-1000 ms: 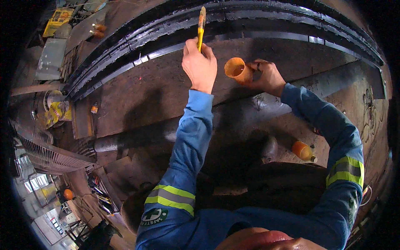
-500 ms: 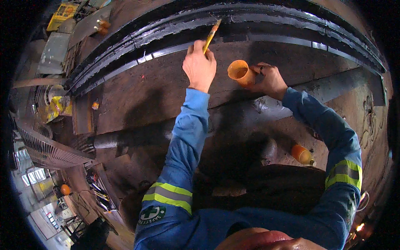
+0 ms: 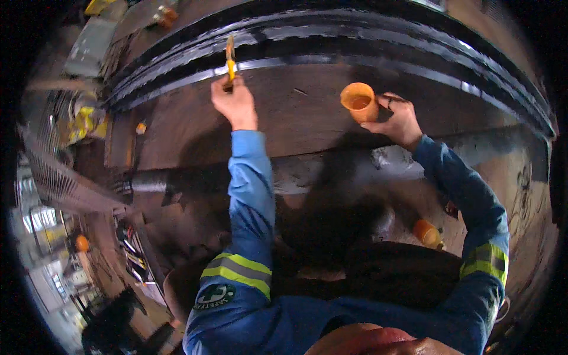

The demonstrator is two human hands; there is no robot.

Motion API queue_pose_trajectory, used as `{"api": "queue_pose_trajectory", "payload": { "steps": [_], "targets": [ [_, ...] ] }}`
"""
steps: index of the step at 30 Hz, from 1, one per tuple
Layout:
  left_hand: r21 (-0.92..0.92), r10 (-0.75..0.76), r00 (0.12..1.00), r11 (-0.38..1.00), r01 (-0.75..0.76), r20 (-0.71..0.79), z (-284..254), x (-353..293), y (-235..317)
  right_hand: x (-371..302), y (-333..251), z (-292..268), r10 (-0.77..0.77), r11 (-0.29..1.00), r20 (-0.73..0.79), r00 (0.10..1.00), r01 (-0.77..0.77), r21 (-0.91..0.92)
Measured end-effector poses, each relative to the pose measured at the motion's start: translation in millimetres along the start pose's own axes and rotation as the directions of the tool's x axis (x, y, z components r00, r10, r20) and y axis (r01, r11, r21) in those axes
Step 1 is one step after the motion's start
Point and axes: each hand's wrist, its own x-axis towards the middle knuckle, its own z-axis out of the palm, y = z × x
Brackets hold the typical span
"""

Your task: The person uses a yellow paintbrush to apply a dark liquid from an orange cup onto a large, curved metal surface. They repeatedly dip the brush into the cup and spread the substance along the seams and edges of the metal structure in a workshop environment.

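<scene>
My left hand is closed round the yellow handle of a paintbrush. Its bristle end points away from me, over the near edge of a long dark steel beam with shiny ridges along it. To the right, an orange cup is tilted a little toward me in my right hand, whose fingers wrap its right side. Some liquid seems to lie inside the cup. Both hands are above the brown floor, between the beam and a thick grey pipe.
An orange bottle lies on the floor by my right forearm. At the left are a metal grille, a yellow bag and a box of tools. Thin cable or wire loops lie at the far right.
My left hand has moved left along the beam with the paintbrush. My right hand and the cup have shifted slightly right. The view has turned a little.
</scene>
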Motion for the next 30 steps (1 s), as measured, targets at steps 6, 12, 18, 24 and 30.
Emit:
{"api": "queue_pose_trajectory", "payload": {
  "steps": [6,12,18,24,30],
  "targets": [
    [-0.02,0.006,0.975,1.0,-0.002,0.221,16.0,-3.3,35.4,11.4,-9.3,1.6,0.003,0.999,-0.009,1.0,-0.003,0.043],
    [-0.009,0.194,0.769,0.971,-0.238,0.609,-56.5,25.3,128.6,33.0,-21.6,-3.1,-0.037,0.999,0.01,0.999,0.036,0.012],
    [-0.085,0.228,0.125,0.732,-0.677,0.966,-81.4,85.6,268.9,58.8,-26.7,3.7,-0.244,0.947,-0.188,0.952,0.275,0.164],
    [-0.318,0.286,-0.241,0.265,-0.91,0.928,-43.7,51.0,267.9,57.5,-24.1,-9.8,-0.349,0.915,-0.173,0.921,0.375,0.151],
    [-0.271,0.311,-0.209,0.172,-0.947,0.927,-29.2,15.4,240.9,56.0,-22.8,-5.1,-0.37,0.912,-0.112,0.922,0.384,0.147]
  ]
}}
